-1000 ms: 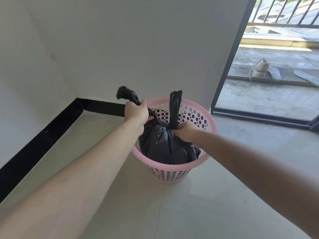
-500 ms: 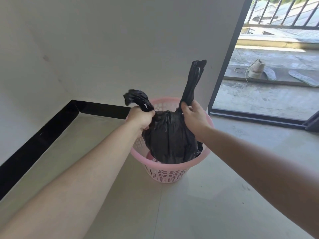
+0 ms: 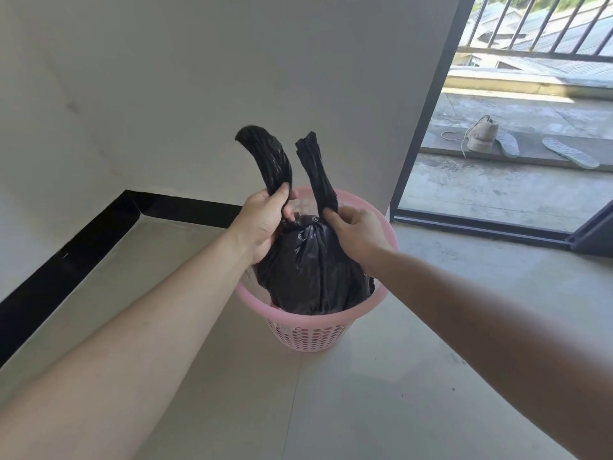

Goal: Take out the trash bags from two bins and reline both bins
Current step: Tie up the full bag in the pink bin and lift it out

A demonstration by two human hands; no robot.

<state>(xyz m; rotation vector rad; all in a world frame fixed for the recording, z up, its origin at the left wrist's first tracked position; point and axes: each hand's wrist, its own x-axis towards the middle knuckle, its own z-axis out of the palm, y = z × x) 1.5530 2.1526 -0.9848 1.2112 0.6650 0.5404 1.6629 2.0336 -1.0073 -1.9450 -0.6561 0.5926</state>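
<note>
Both hands at the neck of a black bag in the pink bin.

The left hand (image 3: 262, 224) and right hand (image 3: 356, 232) each grip a twisted ear of the glossy, crinkled bag (image 3: 310, 273), which bulges below them inside the bin (image 3: 306, 330); both ears stick up past the fingers.

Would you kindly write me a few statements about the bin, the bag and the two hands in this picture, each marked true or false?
1. The left hand grips the black trash bag. True.
2. The right hand is off the bag. False: it pinches one of the bag's twisted ends.
3. The bag's lower part sits inside the pink bin. True.
4. The bin has solid walls. False: its wall is full of round holes.
5. The bin stands on a table. False: it stands on the floor.
6. A shoe lies outside, beyond the doorway. True.
</note>
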